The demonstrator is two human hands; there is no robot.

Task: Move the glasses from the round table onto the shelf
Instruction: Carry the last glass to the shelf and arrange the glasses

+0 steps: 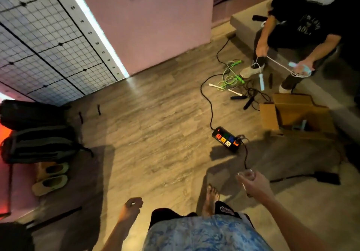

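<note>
I have a small clear drinking glass (245,174) in my right hand (255,185), fingers wrapped round its wall with the rim showing just above them; the frame is blurred, so I can't tell how much of the base is supported. My left hand (132,207) hangs loosely curled with nothing in it. Neither the round table nor the shelf is in view, so I judge this to be the carry between them, over bare wood-look flooring (146,133). The glass should be light and rigid but smooth and breakable, so I'd keep the grip round the middle of the wall, firm without squeezing, and keep it upright. Ahead on the floor lie a black power strip with coloured sockets (227,138) and its black cable (209,102), which I'd step around. A seated person in a dark shirt (303,22) handles a white cord near an open cardboard box (296,116).
</note>
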